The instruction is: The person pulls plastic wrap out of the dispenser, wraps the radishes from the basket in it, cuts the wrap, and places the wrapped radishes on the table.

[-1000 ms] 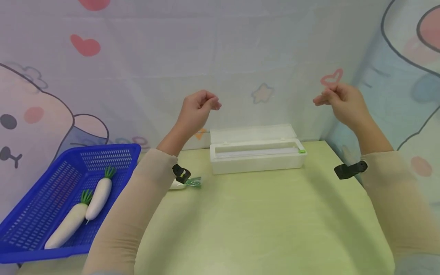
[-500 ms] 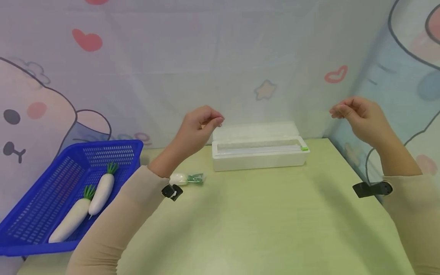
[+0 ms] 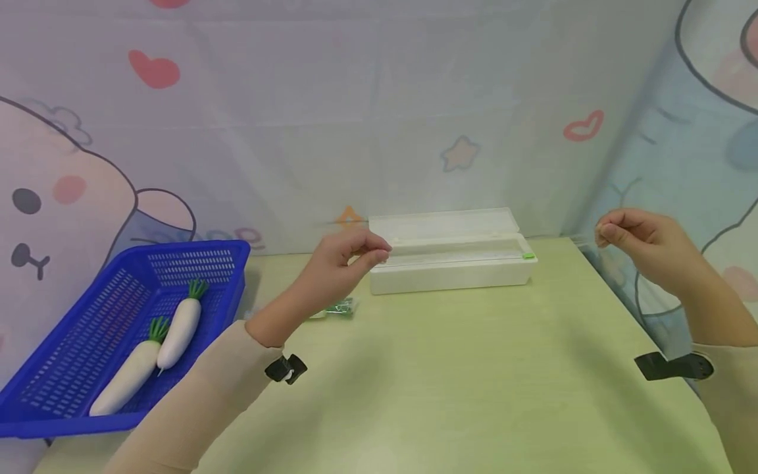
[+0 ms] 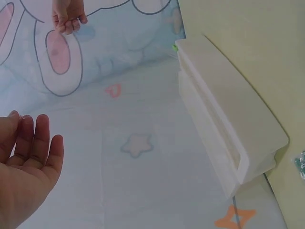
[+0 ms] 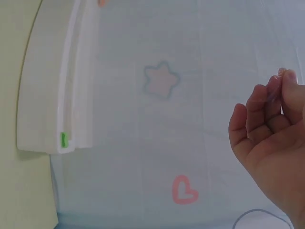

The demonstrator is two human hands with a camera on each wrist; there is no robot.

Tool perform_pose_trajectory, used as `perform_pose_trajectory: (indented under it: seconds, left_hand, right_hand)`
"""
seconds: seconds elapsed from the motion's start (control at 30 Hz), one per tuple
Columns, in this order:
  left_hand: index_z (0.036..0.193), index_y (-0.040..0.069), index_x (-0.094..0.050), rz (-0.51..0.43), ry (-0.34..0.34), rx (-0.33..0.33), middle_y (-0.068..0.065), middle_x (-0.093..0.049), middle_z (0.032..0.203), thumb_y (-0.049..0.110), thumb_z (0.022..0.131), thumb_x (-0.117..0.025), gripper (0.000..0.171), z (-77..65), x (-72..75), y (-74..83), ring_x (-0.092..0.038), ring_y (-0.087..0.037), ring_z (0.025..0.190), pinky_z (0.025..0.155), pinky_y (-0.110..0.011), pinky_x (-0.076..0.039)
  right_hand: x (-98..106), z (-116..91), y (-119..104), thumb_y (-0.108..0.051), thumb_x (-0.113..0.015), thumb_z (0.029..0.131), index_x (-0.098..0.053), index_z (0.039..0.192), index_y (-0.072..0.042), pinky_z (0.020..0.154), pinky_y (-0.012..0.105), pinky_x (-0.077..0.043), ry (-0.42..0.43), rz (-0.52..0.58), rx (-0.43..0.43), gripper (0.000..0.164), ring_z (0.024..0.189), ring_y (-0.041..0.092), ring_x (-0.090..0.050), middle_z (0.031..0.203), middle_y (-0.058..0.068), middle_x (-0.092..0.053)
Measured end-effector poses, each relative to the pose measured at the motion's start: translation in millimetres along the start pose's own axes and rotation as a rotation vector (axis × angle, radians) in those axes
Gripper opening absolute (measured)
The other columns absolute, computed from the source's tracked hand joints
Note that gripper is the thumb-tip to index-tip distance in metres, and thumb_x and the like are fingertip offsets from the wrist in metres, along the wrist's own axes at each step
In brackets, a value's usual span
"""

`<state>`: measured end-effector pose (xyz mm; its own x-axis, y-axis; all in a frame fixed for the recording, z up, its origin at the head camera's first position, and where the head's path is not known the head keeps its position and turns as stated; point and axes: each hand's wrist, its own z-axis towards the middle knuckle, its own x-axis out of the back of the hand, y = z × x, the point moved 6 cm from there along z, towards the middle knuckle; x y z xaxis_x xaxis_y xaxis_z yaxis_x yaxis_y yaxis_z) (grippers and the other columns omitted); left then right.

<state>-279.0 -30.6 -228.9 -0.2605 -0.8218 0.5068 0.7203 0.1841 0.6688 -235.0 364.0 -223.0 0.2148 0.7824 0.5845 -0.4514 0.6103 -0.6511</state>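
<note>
My left hand [image 3: 343, 266] is raised in front of the white cling film box [image 3: 453, 276], thumb and fingertips pinching. Farther right, my right hand [image 3: 657, 250] pinches clear cling film [image 3: 586, 243], faintly visible by its fingertips. The sheet between the hands is nearly invisible, and its edges cannot be traced. The box lies at the back of the table with its lid up and a green slider [image 3: 528, 255] at its right end. Behind my left wrist lies a wrapped white radish [image 3: 340, 307] with a green top, partly hidden.
On the left stands a blue basket [image 3: 59, 428] holding a white radish [image 3: 127, 376] and another radish [image 3: 179, 332], both with green tops. A printed curtain [image 3: 284, 131] hangs behind the light green table [image 3: 462, 375].
Both hands have come down from above the box. My right hand has moved to the right, widening the distance between the hands. The box and basket stay in place.
</note>
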Motion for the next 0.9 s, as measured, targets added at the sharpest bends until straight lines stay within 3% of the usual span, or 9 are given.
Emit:
perform_pose_trajectory:
  seconds: [0.2,0.37,0.47,0.57,0.9]
  left_hand:
    - [0.097,0.003,-0.069,-0.038,-0.034,0.041,-0.007,-0.068,0.094,0.004,0.092,-0.063,0.008,-20.0,-11.8,-4.7,-0.063,-0.018,0.091,0.084,-0.035,-0.050]
    - [0.094,0.004,-0.069,-0.085,-0.062,0.053,-0.009,-0.067,0.092,0.004,0.092,-0.063,0.006,-37.7,-24.2,-10.4,-0.060,-0.013,0.086,0.081,-0.031,-0.050]
    - [0.094,0.004,-0.068,-0.148,-0.083,0.051,-0.010,-0.066,0.090,0.003,0.092,-0.062,0.007,-49.7,-32.0,-16.3,-0.059,-0.013,0.084,0.080,-0.030,-0.050]
    - [0.095,0.003,-0.068,-0.196,-0.100,0.053,-0.010,-0.067,0.089,0.002,0.092,-0.062,0.007,-61.0,-39.9,-24.8,-0.059,-0.012,0.085,0.080,-0.029,-0.050]
    - [0.096,0.003,-0.069,-0.217,-0.175,0.098,-0.011,-0.068,0.091,0.006,0.092,-0.063,0.008,-86.1,-57.0,-40.8,-0.061,-0.008,0.086,0.083,-0.030,-0.051]
  right_hand:
    - [-9.5,-23.0,6.7,0.010,-0.047,0.095,-0.063,0.094,-0.002,0.078,0.008,-0.042,-0.116,0.047,0.134,0.020,0.084,0.001,-0.057,0.087,-0.010,-0.063]
    - [-19.5,-42.8,13.6,0.019,-0.040,0.093,-0.060,0.097,0.001,0.082,0.011,-0.044,-0.293,0.218,0.231,0.027,0.091,0.003,-0.057,0.097,-0.008,-0.063]
    - [-27.1,-55.0,22.1,0.021,-0.037,0.093,-0.060,0.099,-0.001,0.081,0.013,-0.044,-0.388,0.290,0.213,0.032,0.092,0.006,-0.055,0.098,-0.003,-0.061]
    - [-34.9,-65.6,30.9,0.021,-0.037,0.093,-0.059,0.097,-0.005,0.079,0.016,-0.044,-0.440,0.289,0.182,0.034,0.090,0.008,-0.054,0.097,0.000,-0.059]
    - [-59.0,-87.4,51.5,0.016,-0.042,0.094,-0.061,0.099,-0.007,0.079,0.016,-0.047,-0.541,0.274,0.081,0.030,0.088,0.008,-0.057,0.094,-0.006,-0.062]
